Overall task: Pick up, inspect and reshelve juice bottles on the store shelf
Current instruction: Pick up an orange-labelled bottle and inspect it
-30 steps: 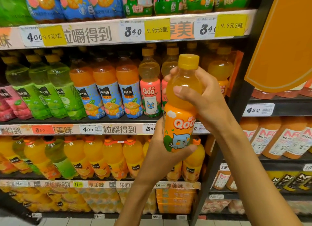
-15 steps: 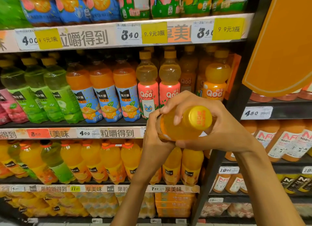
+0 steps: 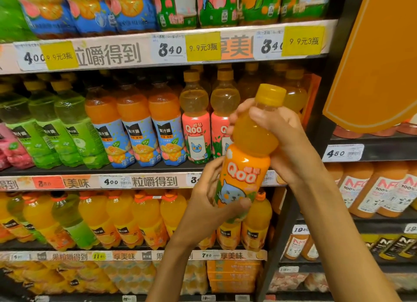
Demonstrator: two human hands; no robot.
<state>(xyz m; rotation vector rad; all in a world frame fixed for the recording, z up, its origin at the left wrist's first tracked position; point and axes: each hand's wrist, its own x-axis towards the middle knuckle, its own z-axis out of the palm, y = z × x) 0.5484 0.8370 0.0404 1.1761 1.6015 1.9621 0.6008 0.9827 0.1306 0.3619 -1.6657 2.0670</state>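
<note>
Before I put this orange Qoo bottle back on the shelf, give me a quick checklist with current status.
1. Left hand grips the label end of the orange Qoo bottle: ok.
2. Right hand grips its upper part: ok.
3. Yellow cap on: ok; tightness: cannot tell.
4. Label facing you: ok.
5. Free slot beside the pink Qoo bottles: cannot tell, hidden behind the bottle.
</note>
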